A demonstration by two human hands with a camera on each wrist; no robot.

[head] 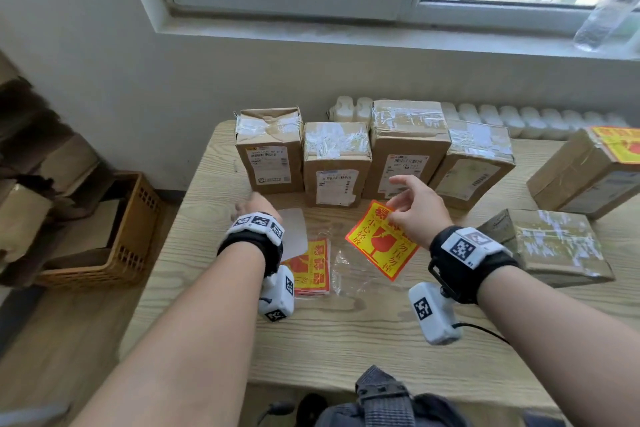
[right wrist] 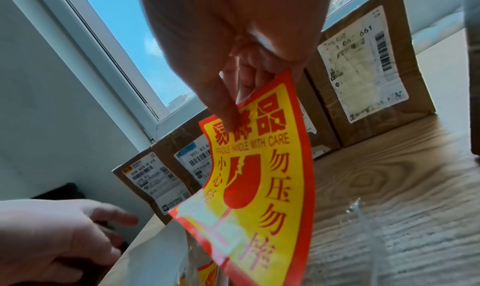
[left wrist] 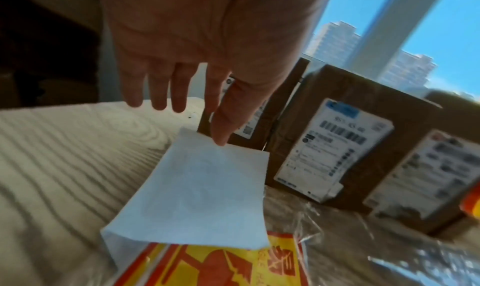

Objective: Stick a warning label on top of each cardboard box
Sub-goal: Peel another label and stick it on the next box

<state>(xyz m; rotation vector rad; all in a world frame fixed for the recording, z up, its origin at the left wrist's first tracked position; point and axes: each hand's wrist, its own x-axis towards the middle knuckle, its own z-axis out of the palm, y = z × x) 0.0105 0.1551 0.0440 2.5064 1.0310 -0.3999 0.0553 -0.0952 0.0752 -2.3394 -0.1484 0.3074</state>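
Now the right hand (head: 417, 210) pinches a red-and-yellow warning label (head: 381, 243) by its top edge between thumb and fingers (right wrist: 226, 105), and the label hangs curled above the wooden table (head: 346, 340), in front of the row of four upright cardboard boxes (head: 337, 163). The left hand (head: 254, 206) hangs with straight, loosely spread fingers (left wrist: 221, 130) over a white backing sheet (left wrist: 202, 193) left of that label; one fingertip is at the sheet's far edge, though whether it touches I cannot tell. The sheet lies partly on a stack of labels (head: 311, 267) in clear wrapping. Right of the row, two more boxes stand; the far one (head: 588, 173) bears a label on top.
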